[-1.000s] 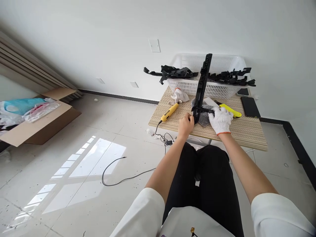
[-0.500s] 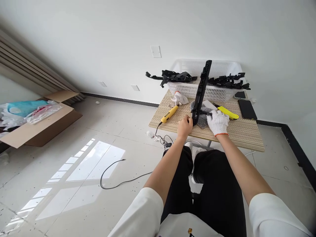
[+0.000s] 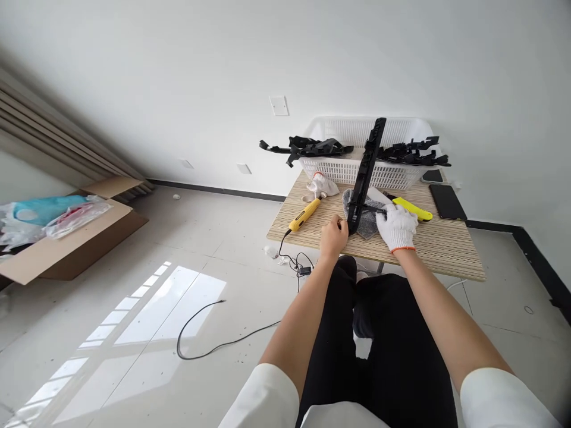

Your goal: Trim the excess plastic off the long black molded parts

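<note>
A long black plastic trim strip slants up from the near middle of the table, its far end over the basket. My left hand, bare, is closed on its near end. A knitted white glove covers my right hand, whose fingers are closed around a thin black piece that reaches across to the strip. Whether that piece is a side arm of the strip or a separate tool, I cannot tell. Beneath both lies a grey cloth. A yellow-green utility knife rests just beyond my right hand.
A white plastic basket at the back holds several black plastic parts. A yellow corded tool, another glove and a black phone lie on the table. A cable crosses the floor; a cardboard box stands left.
The camera view has shifted slightly, and my legs have moved closer together. Both hands keep their hold, with the strip in nearly the same pose on the table.
</note>
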`<state>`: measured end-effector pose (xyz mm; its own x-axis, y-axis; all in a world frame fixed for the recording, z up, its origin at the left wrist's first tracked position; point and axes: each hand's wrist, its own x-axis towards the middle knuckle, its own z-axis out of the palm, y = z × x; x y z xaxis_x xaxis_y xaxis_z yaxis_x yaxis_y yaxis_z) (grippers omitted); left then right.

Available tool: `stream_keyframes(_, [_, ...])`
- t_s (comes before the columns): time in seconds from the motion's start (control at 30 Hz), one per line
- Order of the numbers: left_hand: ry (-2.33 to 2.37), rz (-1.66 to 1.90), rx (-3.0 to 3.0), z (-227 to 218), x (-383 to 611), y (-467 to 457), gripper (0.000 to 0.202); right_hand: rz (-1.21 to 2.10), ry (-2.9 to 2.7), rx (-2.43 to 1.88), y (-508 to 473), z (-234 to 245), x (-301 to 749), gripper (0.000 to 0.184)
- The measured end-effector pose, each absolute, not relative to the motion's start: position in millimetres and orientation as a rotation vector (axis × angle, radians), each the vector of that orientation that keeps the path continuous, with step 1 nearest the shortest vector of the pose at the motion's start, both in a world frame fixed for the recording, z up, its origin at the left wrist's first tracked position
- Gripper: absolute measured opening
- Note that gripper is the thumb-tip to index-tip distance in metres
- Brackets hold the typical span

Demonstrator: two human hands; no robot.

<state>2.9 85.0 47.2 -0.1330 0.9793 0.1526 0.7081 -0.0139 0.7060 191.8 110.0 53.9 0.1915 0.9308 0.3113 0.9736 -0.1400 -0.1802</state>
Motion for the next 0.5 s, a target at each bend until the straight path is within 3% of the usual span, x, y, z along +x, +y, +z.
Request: stream_keyframes(0.5, [1.825, 0.99, 1.764, 46.2, -0.6, 79.9, 0.022, -0.157, -1.675, -2.125, 107.2, 57.9, 193.5, 0.042])
